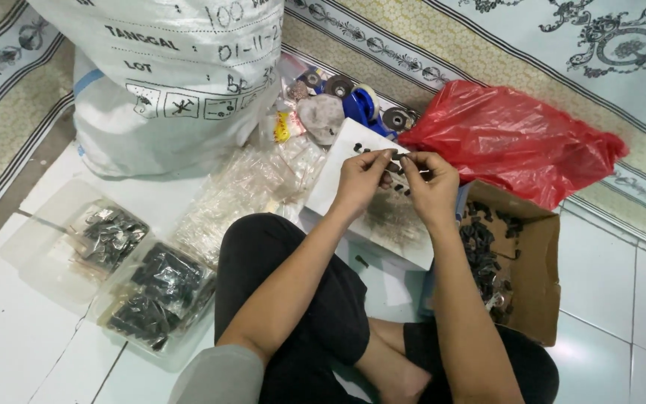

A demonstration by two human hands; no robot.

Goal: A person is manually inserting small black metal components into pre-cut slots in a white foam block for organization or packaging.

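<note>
Single head view, steeply downward, close over lap and floor

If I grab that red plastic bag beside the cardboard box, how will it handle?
The red plastic bag looks thin and crinkled, so it would likely be floppy and sag around whatever is inside. It bulges, so probably some weight shifts when lifted. Its glossy film may slip in the fingers; its edge drapes over the cardboard box, so dragging might snag there.
</note>
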